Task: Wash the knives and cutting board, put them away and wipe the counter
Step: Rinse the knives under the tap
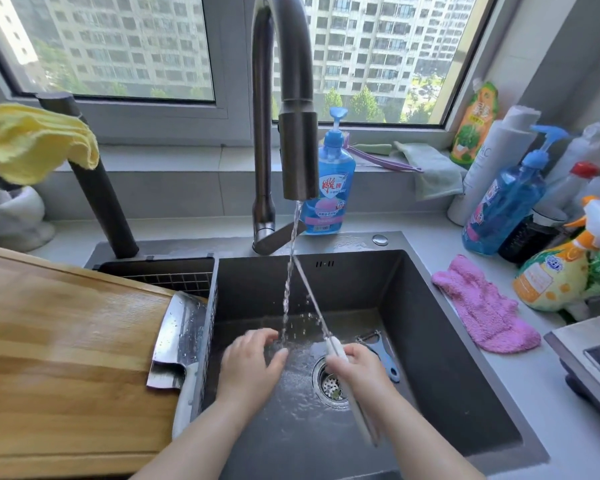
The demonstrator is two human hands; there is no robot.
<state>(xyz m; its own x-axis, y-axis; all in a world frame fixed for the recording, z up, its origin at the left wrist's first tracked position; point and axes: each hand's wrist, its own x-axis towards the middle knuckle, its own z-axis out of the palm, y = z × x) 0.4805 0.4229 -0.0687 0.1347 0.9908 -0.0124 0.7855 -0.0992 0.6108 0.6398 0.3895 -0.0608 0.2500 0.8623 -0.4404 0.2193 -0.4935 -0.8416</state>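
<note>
My right hand (357,367) grips the white handle of a thin knife (312,299), whose blade is seen edge-on, pointing up toward the tap through the running water (289,271). My left hand (253,358) hangs over the dark sink (430,341) beside the stream, fingers loosely bent, holding nothing. A wet cleaver (177,344) with a white handle lies at the right end of the wooden cutting board (66,358), which lies at the left of the sink.
A peeler (381,355) lies in the sink by the drain (331,384). The tall tap (281,109) stands behind. Blue soap bottles (329,188) and spray bottles crowd the back and right counter. A pink cloth (482,306) lies right; a yellow cloth (32,140) hangs left.
</note>
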